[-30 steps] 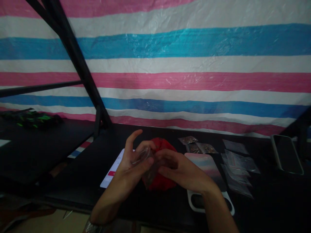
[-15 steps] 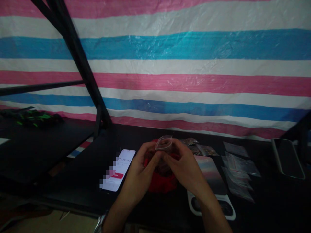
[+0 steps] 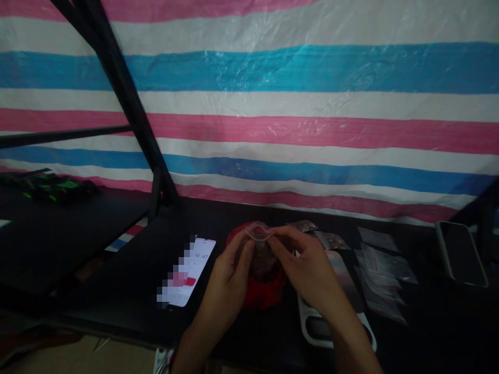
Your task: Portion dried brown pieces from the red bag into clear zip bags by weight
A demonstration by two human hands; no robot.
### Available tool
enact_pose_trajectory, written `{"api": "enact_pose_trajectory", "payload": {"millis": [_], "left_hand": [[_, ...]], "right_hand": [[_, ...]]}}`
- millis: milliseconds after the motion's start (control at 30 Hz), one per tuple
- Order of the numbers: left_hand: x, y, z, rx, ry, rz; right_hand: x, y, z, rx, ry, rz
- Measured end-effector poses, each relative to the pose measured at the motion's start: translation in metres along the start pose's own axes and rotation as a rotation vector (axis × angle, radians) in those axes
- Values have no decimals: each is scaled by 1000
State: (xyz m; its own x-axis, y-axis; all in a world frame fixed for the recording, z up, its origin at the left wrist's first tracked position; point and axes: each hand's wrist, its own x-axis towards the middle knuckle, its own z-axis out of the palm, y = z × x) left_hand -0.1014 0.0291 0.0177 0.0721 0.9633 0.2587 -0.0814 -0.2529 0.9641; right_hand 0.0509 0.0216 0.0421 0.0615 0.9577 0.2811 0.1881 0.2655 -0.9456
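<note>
A small clear zip bag (image 3: pixel 259 231) is held up by its mouth between both hands, its opening spread a little. My left hand (image 3: pixel 231 265) pinches the left side of the rim, and my right hand (image 3: pixel 302 259) pinches the right side. Beneath it sits a red bag (image 3: pixel 263 296) with dark contents that I cannot make out. To the right, partly behind my right forearm, lies a white kitchen scale (image 3: pixel 312 332) with a shiny plate. Filled zip bags (image 3: pixel 331 240) lie just beyond the scale.
Several flat clear zip bags (image 3: pixel 384 270) lie right of the scale, with a dark-screened phone (image 3: pixel 462 254) farther right. A lit phone (image 3: pixel 193 275) lies at left. Black metal bars (image 3: pixel 132 114) rise at left, near a green and black object (image 3: pixel 50 187). Striped sheeting (image 3: pixel 273 104) hangs behind the black table (image 3: pixel 128 301).
My fingers have shifted from pressing together at the near side of the zip bag's mouth to gripping its two sides. My thumbs have moved apart, uncovering more of the bag.
</note>
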Motion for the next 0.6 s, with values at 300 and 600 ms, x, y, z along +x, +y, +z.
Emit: {"api": "enact_pose_trajectory", "payload": {"millis": [300, 600], "left_hand": [[1, -4, 3, -18, 108, -38], [2, 0, 9, -66, 171, -53]], "right_hand": [[0, -3, -11, -54, 20, -3], [-6, -9, -8, -48, 162, 33]]}}
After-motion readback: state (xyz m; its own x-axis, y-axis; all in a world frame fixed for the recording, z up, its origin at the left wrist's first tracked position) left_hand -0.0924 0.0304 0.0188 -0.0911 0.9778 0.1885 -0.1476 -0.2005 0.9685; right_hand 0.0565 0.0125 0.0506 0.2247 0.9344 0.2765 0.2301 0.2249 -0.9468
